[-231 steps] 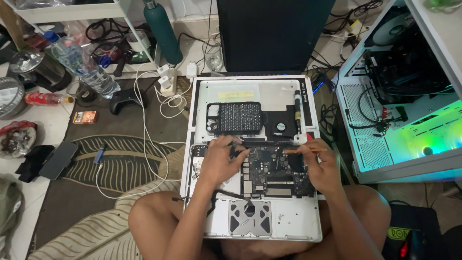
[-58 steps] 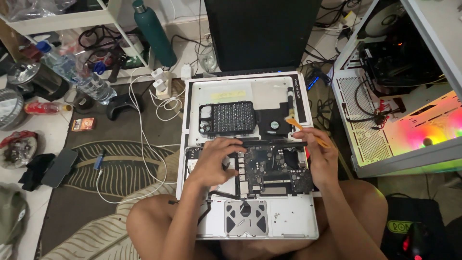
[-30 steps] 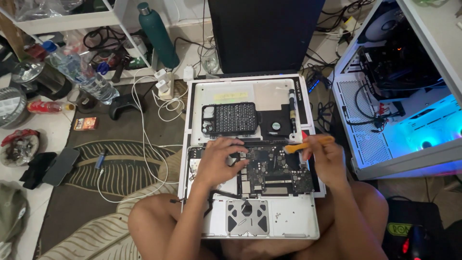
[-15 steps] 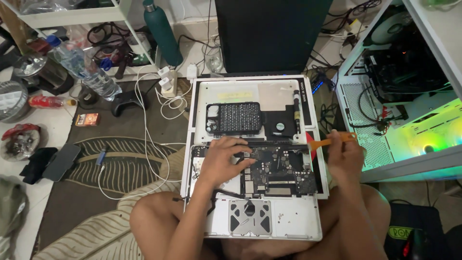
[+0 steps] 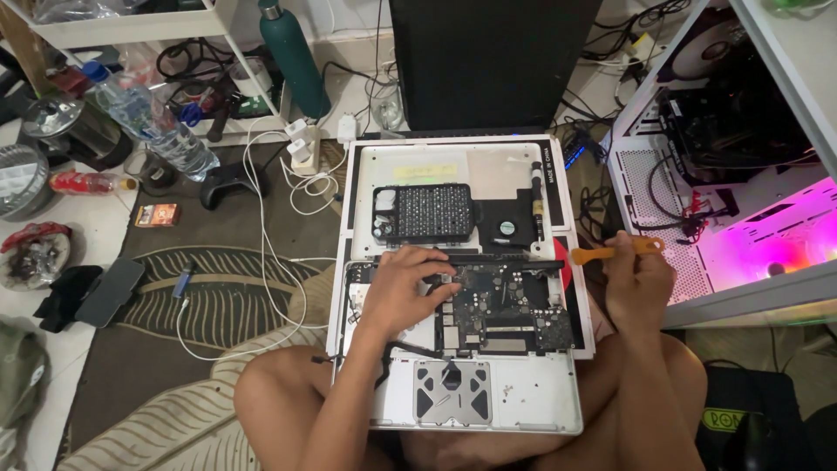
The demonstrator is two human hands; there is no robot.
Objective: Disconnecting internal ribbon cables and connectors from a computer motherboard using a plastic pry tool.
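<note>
An opened silver laptop (image 5: 540,410) lies on my lap with its dark circuit board (image 5: 506,305) exposed. My left hand (image 5: 405,283) rests on the board's upper left part, fingers spread and pressing down. My right hand (image 5: 636,279) is off the laptop's right edge, gripping an orange plastic pry tool (image 5: 610,254) that points left. On the removed bottom cover (image 5: 453,170) behind the laptop sit a black screwdriver bit case (image 5: 427,212), a black fan (image 5: 510,225) and a black screwdriver (image 5: 536,196).
A dark monitor (image 5: 493,61) stands behind the cover. An open computer case (image 5: 741,174) glowing pink is at the right. A green bottle (image 5: 292,57), plastic water bottle (image 5: 148,122), white chargers and cables (image 5: 301,153), and a game controller (image 5: 227,183) lie on the patterned rug at left.
My right hand has lifted the orange pry tool off the board and carried it right, past the laptop's edge. My left hand stays on the board. The case light turned from green to pink.
</note>
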